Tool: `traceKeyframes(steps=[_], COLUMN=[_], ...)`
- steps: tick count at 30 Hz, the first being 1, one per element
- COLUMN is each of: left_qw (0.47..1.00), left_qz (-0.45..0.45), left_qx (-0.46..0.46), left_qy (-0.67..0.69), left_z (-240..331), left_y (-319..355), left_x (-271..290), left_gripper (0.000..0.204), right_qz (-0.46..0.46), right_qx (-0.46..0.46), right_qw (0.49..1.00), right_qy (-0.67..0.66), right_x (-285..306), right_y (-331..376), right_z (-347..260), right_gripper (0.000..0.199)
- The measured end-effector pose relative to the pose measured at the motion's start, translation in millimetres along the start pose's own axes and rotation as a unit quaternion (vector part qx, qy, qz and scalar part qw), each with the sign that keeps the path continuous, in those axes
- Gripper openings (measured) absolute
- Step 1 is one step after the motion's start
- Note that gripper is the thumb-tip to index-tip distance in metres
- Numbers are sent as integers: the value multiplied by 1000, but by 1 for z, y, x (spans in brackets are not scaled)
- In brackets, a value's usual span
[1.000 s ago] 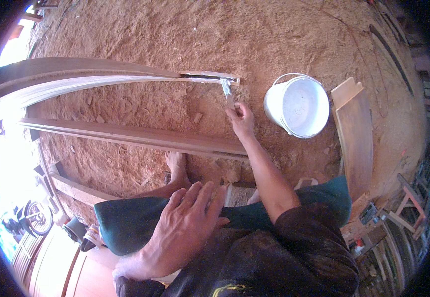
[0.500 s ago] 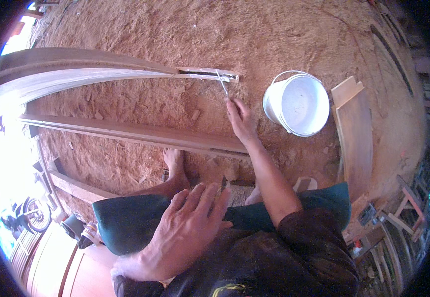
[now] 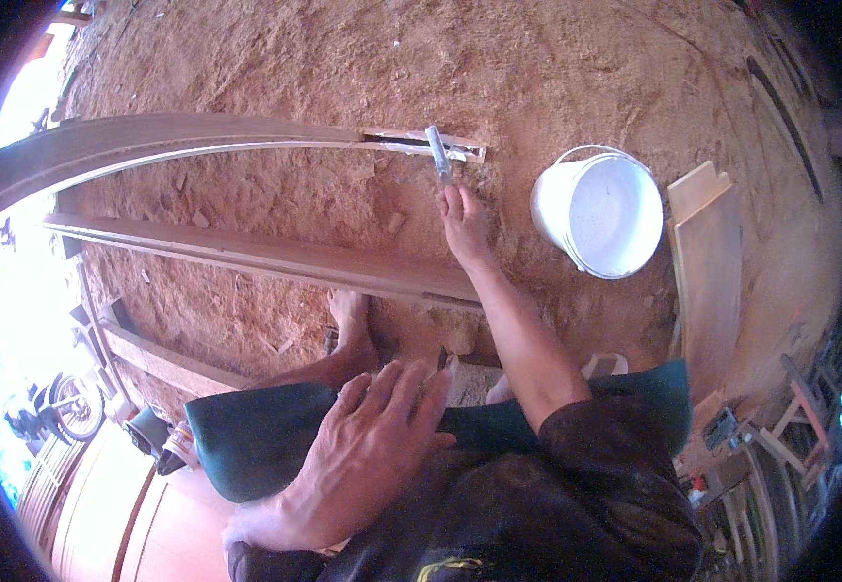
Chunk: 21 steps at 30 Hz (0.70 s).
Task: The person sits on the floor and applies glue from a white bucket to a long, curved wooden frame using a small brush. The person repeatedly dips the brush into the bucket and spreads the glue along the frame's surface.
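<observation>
My right hand (image 3: 465,223) is closed round the handle of a narrow, flat putty knife (image 3: 437,150). Its pale blade lies over the slotted end of a long wooden piece (image 3: 217,129), where white paste (image 3: 455,152) is smeared along the slot. My left hand (image 3: 372,436) is held low before my body, back upward, fingers bent and fairly close together. A thin sliver (image 3: 453,365) shows just beyond its index finger; what that hand holds is mostly hidden. To the right of my right hand stands a white bucket (image 3: 549,209) with a wire handle.
A second long timber (image 3: 246,254) lies across, nearer to me. Flat boards (image 3: 710,257) are at the right of the bucket. Sawdust and wood scraps cover the ground (image 3: 537,68). My bare foot (image 3: 351,315) is beside the nearer timber. A motorbike wheel (image 3: 77,405) shows at far left.
The putty knife has turned, so its flat face shows instead of its thin edge. My right hand has shifted slightly with it. The whole view has shifted a little; my left hand stays put.
</observation>
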State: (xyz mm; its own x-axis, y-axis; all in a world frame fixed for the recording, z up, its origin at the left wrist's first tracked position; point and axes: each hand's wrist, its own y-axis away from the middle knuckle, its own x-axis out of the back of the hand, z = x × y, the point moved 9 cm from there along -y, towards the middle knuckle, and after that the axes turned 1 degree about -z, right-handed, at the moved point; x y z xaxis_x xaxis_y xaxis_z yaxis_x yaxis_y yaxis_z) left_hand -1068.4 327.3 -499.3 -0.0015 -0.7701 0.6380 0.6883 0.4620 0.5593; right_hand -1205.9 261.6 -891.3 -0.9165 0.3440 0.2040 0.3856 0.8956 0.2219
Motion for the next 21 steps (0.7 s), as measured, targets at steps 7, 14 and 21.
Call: traceKeyframes(steps=[7,14,21], left_qw=[999,997,998], left_qz=[29,52,28], left_qx=[-27,-46,-53], left_qy=[-7,-33,-31], left_z=[8,16,25], left_y=[2,10,8], left_x=[5,6,6], left_gripper=[65,66,68], right_qz=[-33,-119,-36], right_qx=[59,-42,-118], right_qw=[988,979,992], right_qy=[137,158,2], right_x=[22,28,44], right_y=[11,38,51], right_z=[-5,-19,-17], right_gripper=[37,39,38])
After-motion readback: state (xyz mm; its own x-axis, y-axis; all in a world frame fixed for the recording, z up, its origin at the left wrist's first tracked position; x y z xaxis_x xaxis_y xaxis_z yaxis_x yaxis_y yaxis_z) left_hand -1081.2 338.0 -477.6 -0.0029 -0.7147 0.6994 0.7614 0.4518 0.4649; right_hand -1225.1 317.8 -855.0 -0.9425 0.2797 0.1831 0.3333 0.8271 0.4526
